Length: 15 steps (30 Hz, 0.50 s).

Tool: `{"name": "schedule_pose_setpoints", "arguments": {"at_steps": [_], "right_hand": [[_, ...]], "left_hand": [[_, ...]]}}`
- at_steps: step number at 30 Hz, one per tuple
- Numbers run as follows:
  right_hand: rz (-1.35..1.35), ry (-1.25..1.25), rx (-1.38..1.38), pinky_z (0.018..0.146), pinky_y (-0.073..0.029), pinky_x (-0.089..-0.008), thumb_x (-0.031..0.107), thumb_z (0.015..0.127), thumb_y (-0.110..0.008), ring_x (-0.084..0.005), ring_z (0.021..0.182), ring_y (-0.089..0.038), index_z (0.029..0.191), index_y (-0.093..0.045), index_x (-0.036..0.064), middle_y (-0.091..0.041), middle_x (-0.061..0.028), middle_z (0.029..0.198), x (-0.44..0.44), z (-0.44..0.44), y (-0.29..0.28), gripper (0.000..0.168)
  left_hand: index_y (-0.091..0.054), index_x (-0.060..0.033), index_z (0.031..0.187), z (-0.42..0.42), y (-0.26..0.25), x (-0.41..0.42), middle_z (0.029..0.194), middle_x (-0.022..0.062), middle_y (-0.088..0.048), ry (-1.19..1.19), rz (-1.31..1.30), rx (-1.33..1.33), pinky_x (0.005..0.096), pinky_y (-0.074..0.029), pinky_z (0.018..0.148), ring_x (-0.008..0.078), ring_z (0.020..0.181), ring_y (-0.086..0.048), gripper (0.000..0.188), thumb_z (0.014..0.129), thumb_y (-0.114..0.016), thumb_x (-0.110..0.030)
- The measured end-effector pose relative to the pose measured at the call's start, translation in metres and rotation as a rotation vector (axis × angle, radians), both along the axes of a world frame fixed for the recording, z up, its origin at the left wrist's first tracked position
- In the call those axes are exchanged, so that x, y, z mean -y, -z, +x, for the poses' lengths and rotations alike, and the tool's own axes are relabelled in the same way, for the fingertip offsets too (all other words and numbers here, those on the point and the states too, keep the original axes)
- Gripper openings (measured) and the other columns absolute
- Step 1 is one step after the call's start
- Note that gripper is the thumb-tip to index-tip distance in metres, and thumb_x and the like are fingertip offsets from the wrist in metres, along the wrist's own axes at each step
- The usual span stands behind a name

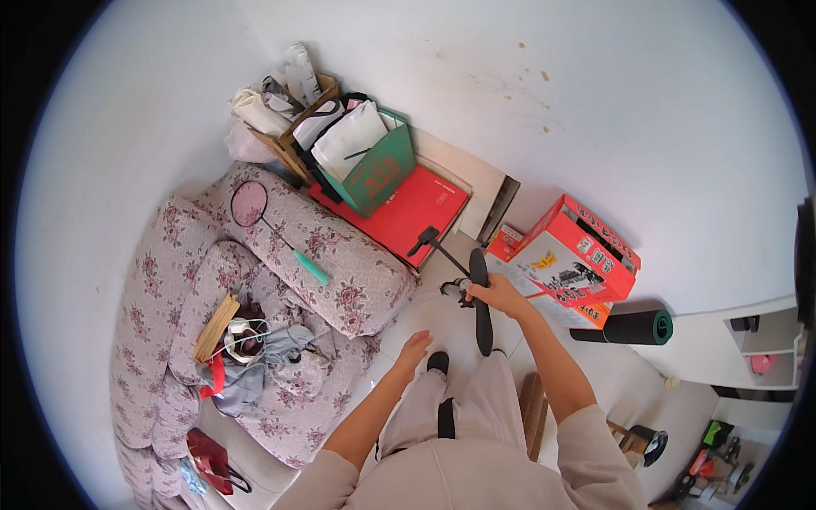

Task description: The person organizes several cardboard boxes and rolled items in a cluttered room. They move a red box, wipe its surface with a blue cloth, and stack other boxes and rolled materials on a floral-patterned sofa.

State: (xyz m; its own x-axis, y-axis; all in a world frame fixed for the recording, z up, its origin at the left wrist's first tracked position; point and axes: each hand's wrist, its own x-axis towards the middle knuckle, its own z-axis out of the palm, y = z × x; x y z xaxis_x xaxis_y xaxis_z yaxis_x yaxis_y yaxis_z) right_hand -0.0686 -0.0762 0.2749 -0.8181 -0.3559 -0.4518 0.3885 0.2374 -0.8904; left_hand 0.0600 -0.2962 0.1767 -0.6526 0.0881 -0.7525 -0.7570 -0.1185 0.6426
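Note:
In my right hand (497, 294) is a dark device with a long rounded black panel (480, 303), a thin rod and a small black block (427, 238) at the rod's far end; its exact kind I cannot tell. My fingers close round its middle, above the tiled floor. Lower and to the left, my left hand (415, 348) is held out with nothing in it, apart from the device. A badminton racket (311, 266) with a green grip lies on the arm of the floral-covered sofa (351, 296).
Against the wall stand a green box (382, 178) of papers on a red box (440, 197), and a red printed carton (574, 255). A rolled dark mat (621, 327) lies to the right. Clothes (245, 382) and a wooden-looking bundle (215, 328) rest on the sofa.

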Motion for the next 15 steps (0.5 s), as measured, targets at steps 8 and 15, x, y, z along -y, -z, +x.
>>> {"name": "schedule_pose_setpoints", "arguments": {"at_steps": [8,15], "right_hand": [[0.018,0.003,-0.022,0.065,-0.046,-0.0266,0.025,0.075,-0.062,-0.0132,0.069,-0.058,0.079,-0.059,-0.003,-0.061,-0.0075,0.072,0.003,-0.082,0.036,0.028],[0.026,-0.044,0.032,0.063,-0.046,-0.0267,0.025,0.076,-0.061,-0.014,0.066,-0.058,0.077,-0.059,-0.001,-0.06,-0.0071,0.07,-0.001,-0.151,0.054,0.026]], "left_hand": [[-0.045,-0.0083,0.123,-0.048,0.004,-0.023,0.118,0.003,-0.049,-0.036,0.023,0.053,0.0319,-0.034,0.094,0.0151,0.112,-0.043,0.043,0.085,-0.054,-0.026],[-0.044,-0.0052,0.126,-0.095,0.016,-0.045,0.117,0.0051,-0.051,-0.064,-0.052,-0.006,0.0322,-0.034,0.095,0.0161,0.112,-0.044,0.047,0.084,-0.056,-0.023]]}}
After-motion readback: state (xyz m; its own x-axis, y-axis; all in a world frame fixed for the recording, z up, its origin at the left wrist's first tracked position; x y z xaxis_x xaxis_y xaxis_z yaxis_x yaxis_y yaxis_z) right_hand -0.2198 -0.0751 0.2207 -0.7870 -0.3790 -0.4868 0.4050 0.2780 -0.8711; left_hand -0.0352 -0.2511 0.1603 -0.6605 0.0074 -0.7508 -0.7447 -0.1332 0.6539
